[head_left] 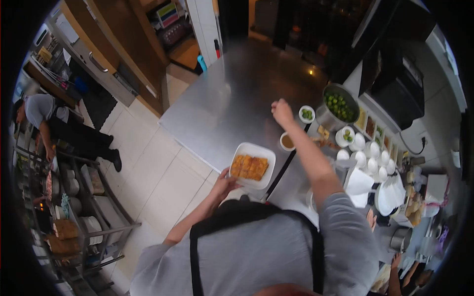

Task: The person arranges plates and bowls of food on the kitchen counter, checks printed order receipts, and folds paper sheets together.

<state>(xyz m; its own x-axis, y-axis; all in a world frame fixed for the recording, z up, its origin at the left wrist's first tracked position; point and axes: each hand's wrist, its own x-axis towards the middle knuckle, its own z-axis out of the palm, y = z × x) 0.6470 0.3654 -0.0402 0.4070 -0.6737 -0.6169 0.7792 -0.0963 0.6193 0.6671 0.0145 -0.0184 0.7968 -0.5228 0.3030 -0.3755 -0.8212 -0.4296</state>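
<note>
A square white dish (271,170) with browned, breaded-looking pieces of food (250,167) sits at the near edge of the steel table. My left hand (226,185) grips the dish at its lower left corner, fingers partly beneath it. Over the table, my right hand (282,113) is raised with its fingers drawn together; whatever may be between them is too small to make out. Closest to that hand are a small white bowl of green pieces (306,115) and a small cup of brown sauce (287,142).
To the right stand a metal pot (328,118) of green vegetables, several white cups (371,165) and a row of filled containers (370,126). A dark gap splits the two counters. At far left a person (47,116) bends over a metal rack (98,232). Another person's arms show lower right.
</note>
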